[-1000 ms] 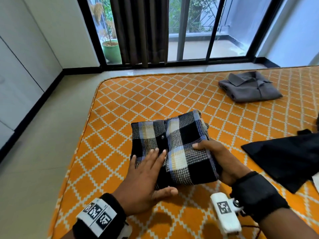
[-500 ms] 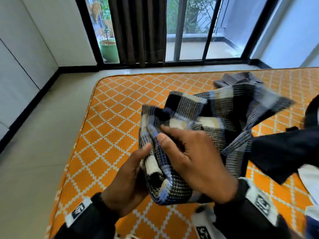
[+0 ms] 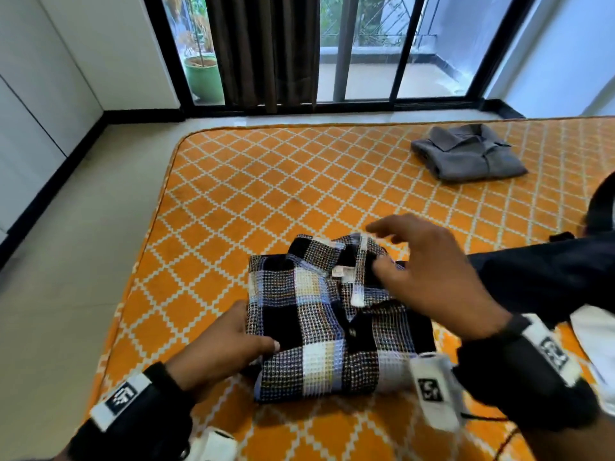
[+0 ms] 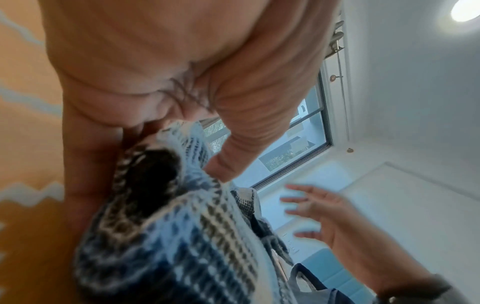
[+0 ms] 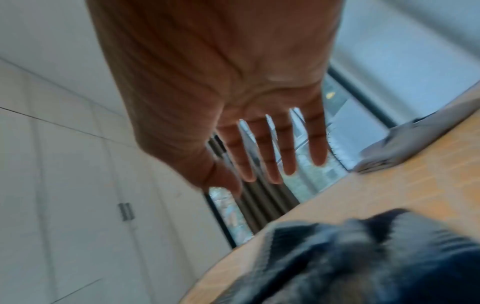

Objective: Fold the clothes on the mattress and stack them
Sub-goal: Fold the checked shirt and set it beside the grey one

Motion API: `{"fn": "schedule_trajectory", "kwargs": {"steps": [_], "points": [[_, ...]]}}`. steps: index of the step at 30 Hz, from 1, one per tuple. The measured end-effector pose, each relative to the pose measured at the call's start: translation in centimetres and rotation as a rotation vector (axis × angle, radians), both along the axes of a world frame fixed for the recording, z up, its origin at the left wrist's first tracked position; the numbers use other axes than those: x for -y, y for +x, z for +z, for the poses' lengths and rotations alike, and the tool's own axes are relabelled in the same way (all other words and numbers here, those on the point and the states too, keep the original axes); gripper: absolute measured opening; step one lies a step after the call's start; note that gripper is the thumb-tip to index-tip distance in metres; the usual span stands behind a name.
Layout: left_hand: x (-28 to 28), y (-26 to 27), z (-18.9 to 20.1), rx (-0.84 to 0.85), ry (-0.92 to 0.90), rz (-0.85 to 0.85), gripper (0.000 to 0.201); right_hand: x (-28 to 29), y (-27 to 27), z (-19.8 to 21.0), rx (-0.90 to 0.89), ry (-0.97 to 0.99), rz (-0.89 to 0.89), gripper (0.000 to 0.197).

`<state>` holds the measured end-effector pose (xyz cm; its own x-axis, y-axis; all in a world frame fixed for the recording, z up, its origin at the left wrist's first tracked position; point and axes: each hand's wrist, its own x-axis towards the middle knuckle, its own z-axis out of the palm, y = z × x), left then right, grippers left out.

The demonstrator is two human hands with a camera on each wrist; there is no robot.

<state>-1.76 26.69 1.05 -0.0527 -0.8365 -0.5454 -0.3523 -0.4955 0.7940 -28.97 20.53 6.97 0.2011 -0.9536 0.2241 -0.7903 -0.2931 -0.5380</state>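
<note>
A folded blue, black and white plaid shirt (image 3: 319,321) lies collar-up near the front left of the orange mattress (image 3: 253,194). My left hand (image 3: 256,337) grips the shirt's left edge, thumb on top and fingers tucked beneath; the left wrist view shows that thumb (image 4: 228,162) pressing the plaid shirt (image 4: 168,236). My right hand (image 3: 386,247) hovers just above the collar with its fingers spread and holds nothing. In the right wrist view its fingers (image 5: 267,152) are straight above the blurred plaid shirt (image 5: 363,257). A folded grey shirt (image 3: 466,154) rests at the far right.
A black garment (image 3: 549,277) lies unfolded on the mattress right of the plaid shirt, with a white garment (image 3: 592,344) at the right edge. Bare floor (image 3: 83,261) runs along the mattress's left side. Sliding glass doors with a dark curtain (image 3: 266,48) stand beyond.
Both hands lifted the plaid shirt and turned it over. It now lies back on the mattress collar-up. The right hand has let go and hovers; the left hand still holds the edge.
</note>
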Motion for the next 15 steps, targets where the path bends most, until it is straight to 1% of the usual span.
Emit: {"fn": "schedule_trajectory", "kwargs": {"steps": [1, 2, 3, 4, 5, 6, 7, 8, 9, 10, 12, 13, 14, 15], "points": [[0.0, 0.2, -0.2, 0.034, 0.000, 0.006, 0.065, 0.5, -2.0, -0.6, -0.104, 0.141, -0.092, 0.060], [0.0, 0.3, -0.3, 0.077, -0.026, 0.004, 0.083, 0.7, -3.8, -1.5, -0.179, 0.325, -0.144, 0.077], [0.0, 0.3, -0.4, 0.138, -0.062, -0.001, 0.102, 0.8, -5.5, -2.7, -0.185, 0.510, -0.158, 0.093], [0.1, 0.2, -0.4, 0.205, -0.111, 0.001, 0.117, 0.6, -6.5, -3.5, -0.113, 0.651, -0.138, 0.102], [0.1, 0.2, -0.5, 0.250, -0.158, 0.005, 0.124, 0.5, -6.8, -4.2, -0.013, 0.742, -0.099, 0.107], [0.0, 0.1, -0.6, 0.252, -0.193, 0.010, 0.125, 0.5, -6.8, -4.9, 0.048, 0.761, -0.060, 0.110], [0.0, 0.0, -0.8, 0.222, -0.212, 0.017, 0.120, 0.8, -6.7, -5.7, 0.077, 0.734, -0.043, 0.115], [0.0, -0.1, -0.8, 0.182, -0.230, 0.024, 0.113, 1.1, -6.2, -6.0, 0.106, 0.690, -0.037, 0.117], [0.0, -0.3, -0.8, 0.163, -0.257, 0.021, 0.105, 1.4, -5.6, -6.0, 0.154, 0.637, -0.051, 0.114], [0.0, -0.3, -0.7, 0.163, -0.296, 0.020, 0.099, 1.6, -5.2, -5.8, 0.235, 0.581, -0.092, 0.105], [0.0, -0.2, -0.4, 0.143, -0.358, 0.021, 0.098, 1.8, -4.7, -5.2, 0.409, 0.451, -0.181, 0.082], [0.0, 0.1, -0.5, 0.136, -0.353, 0.009, 0.099, 1.6, -4.4, -5.1, 0.420, 0.377, -0.207, 0.075], [0.0, 0.4, -0.7, 0.138, -0.330, -0.021, 0.100, 1.3, -4.1, -5.3, 0.358, 0.333, -0.223, 0.071], [0.0, 0.6, -1.1, 0.159, -0.291, -0.065, 0.101, 1.0, -3.8, -5.8, 0.228, 0.322, -0.236, 0.071]]}}
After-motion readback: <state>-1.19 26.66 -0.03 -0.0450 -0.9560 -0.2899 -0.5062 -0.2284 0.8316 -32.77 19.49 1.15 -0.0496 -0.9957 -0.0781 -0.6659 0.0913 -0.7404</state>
